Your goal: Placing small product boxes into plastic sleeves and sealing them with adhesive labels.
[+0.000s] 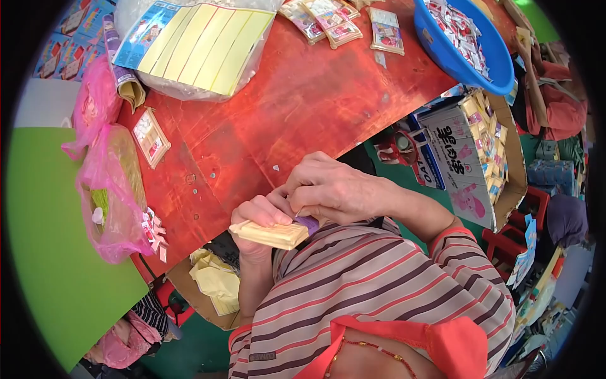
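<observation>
My left hand [260, 213] is closed round a flat, pale yellow plastic case [270, 235], held just off the near edge of the red table. A purple patch [308, 223] shows at the case's right end. My right hand [338, 189] is curled with its fingertips drawn together at that purple end, touching or nearly touching it. Whatever those fingertips pinch is hidden behind the knuckles. A similar case with a printed picture [151, 138] lies on the table to the left, and several more cases [328, 20] lie at the far side.
A blue basin [499, 71] of small packets stands far right on the red table [265, 126]. Below it, a carton [457, 170] holds many cases. A clear bag [255, 66] with a yellow sheet [202, 44] and pink bags [113, 208] lie left. A person [558, 101] is at right.
</observation>
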`<state>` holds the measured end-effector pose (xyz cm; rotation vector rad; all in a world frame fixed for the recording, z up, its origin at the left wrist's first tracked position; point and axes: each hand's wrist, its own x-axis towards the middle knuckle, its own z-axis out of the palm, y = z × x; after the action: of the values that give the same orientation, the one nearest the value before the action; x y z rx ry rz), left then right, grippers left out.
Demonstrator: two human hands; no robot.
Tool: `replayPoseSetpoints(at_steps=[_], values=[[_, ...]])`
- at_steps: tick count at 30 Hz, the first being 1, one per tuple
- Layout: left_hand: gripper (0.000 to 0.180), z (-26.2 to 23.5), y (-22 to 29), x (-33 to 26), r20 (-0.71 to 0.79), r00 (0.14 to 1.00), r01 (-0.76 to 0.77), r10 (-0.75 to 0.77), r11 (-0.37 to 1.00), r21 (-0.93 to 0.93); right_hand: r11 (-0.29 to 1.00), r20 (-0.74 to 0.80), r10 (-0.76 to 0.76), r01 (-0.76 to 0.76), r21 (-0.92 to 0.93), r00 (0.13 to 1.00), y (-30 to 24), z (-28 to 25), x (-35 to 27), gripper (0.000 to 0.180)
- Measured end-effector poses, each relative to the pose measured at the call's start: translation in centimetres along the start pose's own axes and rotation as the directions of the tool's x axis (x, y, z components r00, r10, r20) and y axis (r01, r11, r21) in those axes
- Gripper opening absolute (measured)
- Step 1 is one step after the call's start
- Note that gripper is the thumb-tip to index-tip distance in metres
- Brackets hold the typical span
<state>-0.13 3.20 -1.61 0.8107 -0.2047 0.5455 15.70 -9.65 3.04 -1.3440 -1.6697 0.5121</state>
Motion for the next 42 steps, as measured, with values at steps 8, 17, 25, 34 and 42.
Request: replayPoseSetpoints(at_steps=[8, 17, 25, 34, 42], values=[[0.026, 1.1, 0.0, 0.1, -0.058, 0.998, -0.027, 0.032, 0.996, 0.091, 0.994, -0.099, -0.053, 0.043, -0.098, 0.994, -1.3, 0.1, 0.1, 0.012], [0.022, 0.3, -0.6, 0.2, -0.004, 0.997, -0.078, 0.078, 0.996, 0.054, 0.989, -0.112, -0.011, -0.005, -0.147, 0.994, -1.8, 0.9, 0.0, 0.018], [0.019, 1.7, 0.0, -0.3, -0.077, 0.996, -0.041, 0.050, 0.993, 0.112, 0.990, -0.133, 0.139, -0.141, -0.004, 0.981, -1.7, 2.0, -0.3, 0.047], [0.022, 1.0, -1.0, 0.2, -0.084, 0.992, -0.082, 0.090, 0.992, 0.099, 0.949, -0.234, 0.311, -0.314, 0.022, 0.921, -1.1, 3.1, 0.2, 0.053], [0.008, 0.2, -1.5, 0.5, -0.389, 0.921, -0.015, -0.019, 0.996, -0.084, 0.968, -0.302, 0.233, -0.191, 0.163, 0.924, -0.1, 1.7, -1.0, 0.050]])
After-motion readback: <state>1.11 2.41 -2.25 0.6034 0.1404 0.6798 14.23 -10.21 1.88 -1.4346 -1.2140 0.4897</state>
